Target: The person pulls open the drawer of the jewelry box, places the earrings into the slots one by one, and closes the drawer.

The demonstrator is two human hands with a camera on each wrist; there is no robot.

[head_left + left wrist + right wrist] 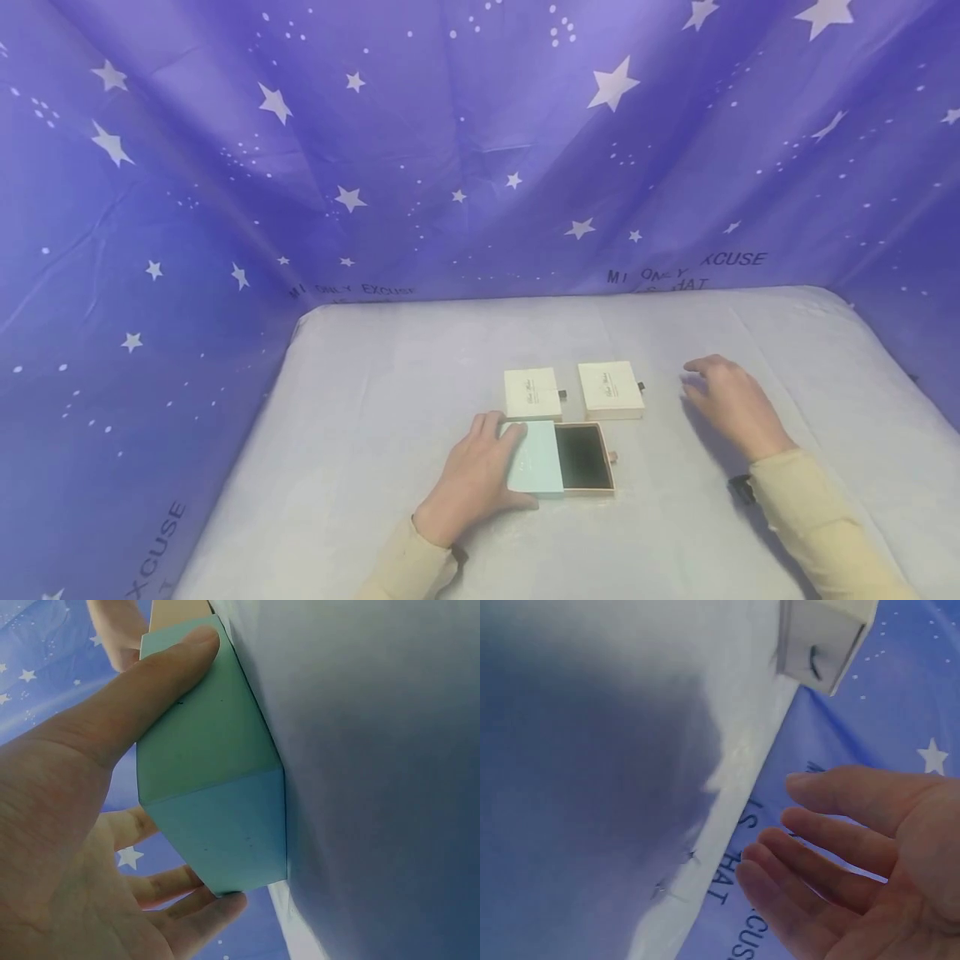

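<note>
A mint-green drawer box (538,467) lies on the table, its drawer (585,457) slid partly out to the right, showing a black inside and a pinkish tab. My left hand (468,471) grips the box's left part, thumb along the near side and fingers at the far side; the left wrist view shows the thumb flat against the green wall (210,727). To the right, my right hand (738,408) is held above the table with relaxed fingers and nothing in them. The nearest thing to it is a cream box (611,387) with a dark tab.
Another cream box (531,392), also with a dark tab on its right, sits just behind the mint one. A pale cloth covers the table (390,358). Purple star-printed curtain (450,150) hangs behind it and along both sides.
</note>
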